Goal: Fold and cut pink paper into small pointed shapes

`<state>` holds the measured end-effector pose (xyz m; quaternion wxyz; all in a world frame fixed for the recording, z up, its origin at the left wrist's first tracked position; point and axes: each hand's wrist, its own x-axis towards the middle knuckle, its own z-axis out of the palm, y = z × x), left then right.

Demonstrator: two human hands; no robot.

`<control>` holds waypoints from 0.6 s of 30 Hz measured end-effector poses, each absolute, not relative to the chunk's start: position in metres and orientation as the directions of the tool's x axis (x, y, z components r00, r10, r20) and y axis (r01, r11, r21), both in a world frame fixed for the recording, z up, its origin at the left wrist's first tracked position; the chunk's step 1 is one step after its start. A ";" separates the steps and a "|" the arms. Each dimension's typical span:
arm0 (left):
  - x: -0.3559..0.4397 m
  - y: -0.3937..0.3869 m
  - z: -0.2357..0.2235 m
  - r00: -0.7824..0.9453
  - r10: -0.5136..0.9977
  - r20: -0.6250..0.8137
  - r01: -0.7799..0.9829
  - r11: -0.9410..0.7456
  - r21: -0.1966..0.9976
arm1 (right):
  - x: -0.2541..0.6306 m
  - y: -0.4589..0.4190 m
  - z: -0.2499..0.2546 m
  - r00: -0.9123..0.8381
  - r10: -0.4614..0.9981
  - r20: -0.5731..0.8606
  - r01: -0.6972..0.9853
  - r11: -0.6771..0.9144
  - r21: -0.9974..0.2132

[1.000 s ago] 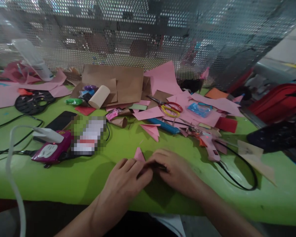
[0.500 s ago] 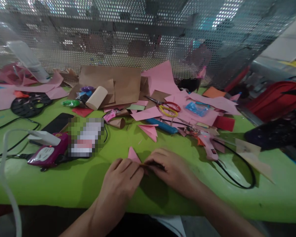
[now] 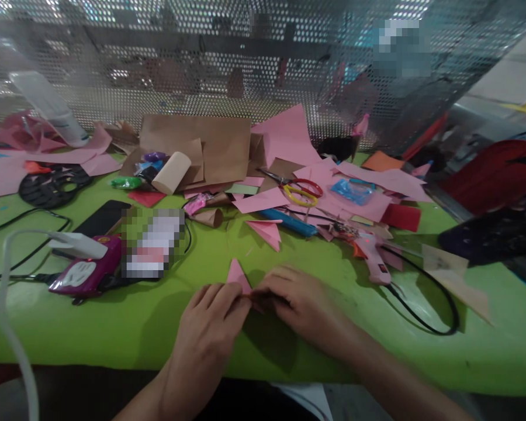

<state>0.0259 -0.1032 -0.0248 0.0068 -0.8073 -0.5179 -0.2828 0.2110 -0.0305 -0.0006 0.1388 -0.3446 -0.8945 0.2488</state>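
A pointed piece of folded pink paper (image 3: 237, 276) sticks up beyond my fingers at the front middle of the table. My left hand (image 3: 213, 316) is closed on its left side, thumb and fingertips pinching the near edge. On the other side my right hand (image 3: 296, 301) is also closed, its fingertips meeting the left ones at the paper. The lower part of the paper is hidden by my fingers. Just beyond lies another folded pink paper piece (image 3: 266, 233), which neither hand touches.
A pink glue gun (image 3: 372, 260) with a looping black cord lies at right. Scissors (image 3: 301, 193), a blue cutter-like tool (image 3: 289, 222) and paper scraps spread behind. At left are a purple power adapter (image 3: 86, 269) and a dark phone-like slab (image 3: 103, 221). A perforated metal panel (image 3: 228, 58) closes the back.
My left hand has shifted slightly left and toward me, so a little more of the pink paper shows. My right hand stays nearly in place.
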 end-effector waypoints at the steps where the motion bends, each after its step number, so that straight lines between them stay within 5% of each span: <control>1: 0.026 -0.103 -0.024 0.291 0.835 0.468 0.845 -0.454 0.284 | 0.211 -0.031 0.000 -0.727 0.682 0.081 0.543 0.643 -0.540; 18: 0.022 -0.095 -0.025 0.197 0.909 0.367 0.795 -0.367 0.482 | 0.209 -0.032 0.002 -0.678 0.727 0.113 0.522 0.584 -0.621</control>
